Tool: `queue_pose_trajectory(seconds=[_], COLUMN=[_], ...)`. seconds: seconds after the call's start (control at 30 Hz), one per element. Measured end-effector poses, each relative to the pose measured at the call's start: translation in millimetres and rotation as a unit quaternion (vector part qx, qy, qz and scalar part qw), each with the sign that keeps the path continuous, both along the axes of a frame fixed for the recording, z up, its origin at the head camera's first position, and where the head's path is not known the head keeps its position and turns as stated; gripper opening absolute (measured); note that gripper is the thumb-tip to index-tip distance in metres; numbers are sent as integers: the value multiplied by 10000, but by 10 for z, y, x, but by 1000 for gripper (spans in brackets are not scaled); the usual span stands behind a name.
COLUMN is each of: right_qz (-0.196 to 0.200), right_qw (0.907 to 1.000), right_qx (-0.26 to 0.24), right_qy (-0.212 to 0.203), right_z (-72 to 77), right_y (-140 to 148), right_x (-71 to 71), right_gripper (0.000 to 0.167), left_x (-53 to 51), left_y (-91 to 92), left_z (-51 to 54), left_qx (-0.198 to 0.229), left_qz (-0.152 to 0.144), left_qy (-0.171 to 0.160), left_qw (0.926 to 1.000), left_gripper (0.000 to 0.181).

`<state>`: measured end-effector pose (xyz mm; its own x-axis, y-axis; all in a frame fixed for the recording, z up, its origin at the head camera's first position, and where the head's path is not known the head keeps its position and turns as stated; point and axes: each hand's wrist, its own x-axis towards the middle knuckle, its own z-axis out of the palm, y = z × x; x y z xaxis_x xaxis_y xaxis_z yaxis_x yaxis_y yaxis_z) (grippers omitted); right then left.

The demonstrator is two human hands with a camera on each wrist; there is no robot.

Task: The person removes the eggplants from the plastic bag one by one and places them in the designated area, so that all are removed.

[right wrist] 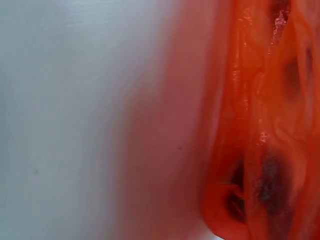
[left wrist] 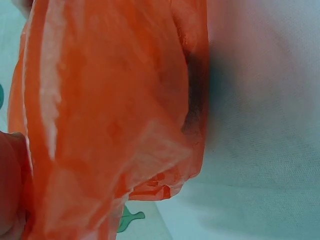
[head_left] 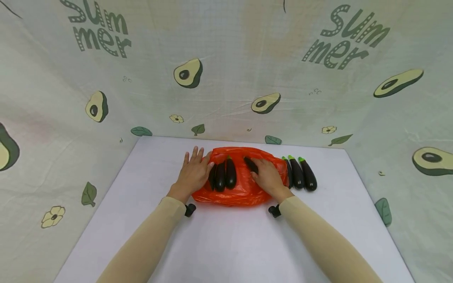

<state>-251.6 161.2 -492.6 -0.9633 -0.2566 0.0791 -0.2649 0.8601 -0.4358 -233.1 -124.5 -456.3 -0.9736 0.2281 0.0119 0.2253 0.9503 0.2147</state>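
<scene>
A red plastic bag [head_left: 244, 196] lies flat and wrinkled in the head view. Three dark eggplants [head_left: 231, 173] lie side by side on its left half. My left hand [head_left: 194, 171], fingers spread, rests at the bag's left edge beside them. On the right half, my right hand [head_left: 268, 175] grips another eggplant [head_left: 251, 164], its far end showing past the fingers. The bag [left wrist: 110, 100] fills much of the left wrist view, with part of a hand [left wrist: 10, 185] at the left edge. Dark shapes show through the bag [right wrist: 250, 100] in the right wrist view.
Three eggplants with green stems [head_left: 308, 175] stand in a row just right of the bag, the nearest partly hidden by it. Everything lies on a white table [head_left: 226, 243]. Behind and at both sides hangs a pale cloth [head_left: 226, 51] printed with avocados and leaves.
</scene>
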Motion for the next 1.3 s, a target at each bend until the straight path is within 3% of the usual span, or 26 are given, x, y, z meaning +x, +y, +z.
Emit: queue_pose_trajectory(seconds=[0.27,0.53,0.67,0.93,1.3], right_qz=[156,114,32,-180,-695], right_qw=[9999,9958,9947,9928,9691], right_qx=[-5,-482,-449,-476,-1737], right_qy=[-22,-769,-927,-1084,-1608], right_z=[-100,-59,-27,-82,-104], right_y=[0,-59,-93,-180,-169], right_x=[-4,150,188,109,77], right_gripper=[62,63,63,77,77], left_x=[-5,-5,-4,-2,17], left_y=[8,3,6,7,8], left_z=[-26,-43,-50,-72,-58], left_qx=[1,2,1,31,31], left_qz=[0,-54,-70,-126,-128], left_qy=[17,33,42,120,60], left_qw=[10000,10000,10000,9998,9999], left_gripper=[61,61,61,61,61])
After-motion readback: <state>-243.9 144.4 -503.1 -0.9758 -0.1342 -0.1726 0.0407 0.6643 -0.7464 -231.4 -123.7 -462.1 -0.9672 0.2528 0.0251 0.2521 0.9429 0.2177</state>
